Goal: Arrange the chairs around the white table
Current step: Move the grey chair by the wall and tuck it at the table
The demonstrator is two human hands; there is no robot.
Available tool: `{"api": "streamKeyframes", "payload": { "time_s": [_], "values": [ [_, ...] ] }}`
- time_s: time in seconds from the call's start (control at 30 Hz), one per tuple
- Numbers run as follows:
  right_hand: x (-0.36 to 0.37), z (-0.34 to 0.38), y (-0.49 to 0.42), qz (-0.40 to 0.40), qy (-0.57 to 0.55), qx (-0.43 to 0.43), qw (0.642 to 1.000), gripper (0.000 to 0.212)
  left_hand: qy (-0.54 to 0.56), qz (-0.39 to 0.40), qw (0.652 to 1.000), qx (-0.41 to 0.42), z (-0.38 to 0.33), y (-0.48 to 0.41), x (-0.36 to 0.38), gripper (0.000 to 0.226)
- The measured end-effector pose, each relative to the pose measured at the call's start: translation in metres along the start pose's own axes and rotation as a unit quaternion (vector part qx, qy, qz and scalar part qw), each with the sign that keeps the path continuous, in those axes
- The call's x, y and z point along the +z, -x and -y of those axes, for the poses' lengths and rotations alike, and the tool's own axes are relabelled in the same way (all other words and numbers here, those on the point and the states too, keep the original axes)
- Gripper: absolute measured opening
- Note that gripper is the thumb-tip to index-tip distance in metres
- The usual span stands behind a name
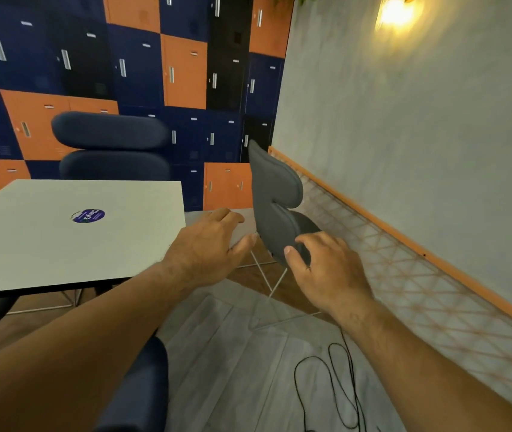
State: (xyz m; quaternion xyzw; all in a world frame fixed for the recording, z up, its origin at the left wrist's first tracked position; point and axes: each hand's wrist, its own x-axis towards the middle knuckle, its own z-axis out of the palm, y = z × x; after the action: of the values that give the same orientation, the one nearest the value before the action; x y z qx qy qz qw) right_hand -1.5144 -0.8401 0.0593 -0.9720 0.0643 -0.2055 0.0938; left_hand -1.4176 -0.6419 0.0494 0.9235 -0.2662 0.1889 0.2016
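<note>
A white table (30, 244) with a round blue sticker fills the left of the head view. A grey padded chair (275, 194) on thin white legs stands at the table's right side, near the wall. My right hand (320, 266) grips the lower edge of its backrest, thumb in front and fingers curled behind. My left hand (211, 244) hovers just left of the chair by the table's corner, fingers relaxed and holding nothing. A dark blue chair (111, 145) stands at the table's far side. Another dark blue chair (142, 385) shows at the near edge under my left arm.
A wall of blue, orange and black lockers (182, 73) rises behind the table. A grey wall (420, 135) with an orange skirting and lattice panel runs along the right. A black cable (338, 388) lies looped on the grey floor near me.
</note>
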Motion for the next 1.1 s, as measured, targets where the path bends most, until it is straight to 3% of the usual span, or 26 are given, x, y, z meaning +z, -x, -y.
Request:
{"api": "streamKeyframes", "payload": {
  "time_s": [0.27, 0.83, 1.1],
  "values": [
    [0.015, -0.046, -0.099, 0.001, 0.050, 0.011, 0.999, 0.054, 0.050, -0.001, 0.999, -0.017, 0.018, -0.089, 0.050, 0.060],
    [0.119, -0.101, -0.333, -0.002, -0.026, -0.025, 0.999, 0.050, 0.026, -0.018, 0.995, -0.093, 0.100, -0.259, 0.145, 0.060],
    [0.134, -0.133, -0.435, -0.040, -0.046, -0.017, 0.998, 0.050, 0.006, -0.040, 0.998, -0.053, 0.109, -0.369, 0.176, 0.068]
  ]
}}
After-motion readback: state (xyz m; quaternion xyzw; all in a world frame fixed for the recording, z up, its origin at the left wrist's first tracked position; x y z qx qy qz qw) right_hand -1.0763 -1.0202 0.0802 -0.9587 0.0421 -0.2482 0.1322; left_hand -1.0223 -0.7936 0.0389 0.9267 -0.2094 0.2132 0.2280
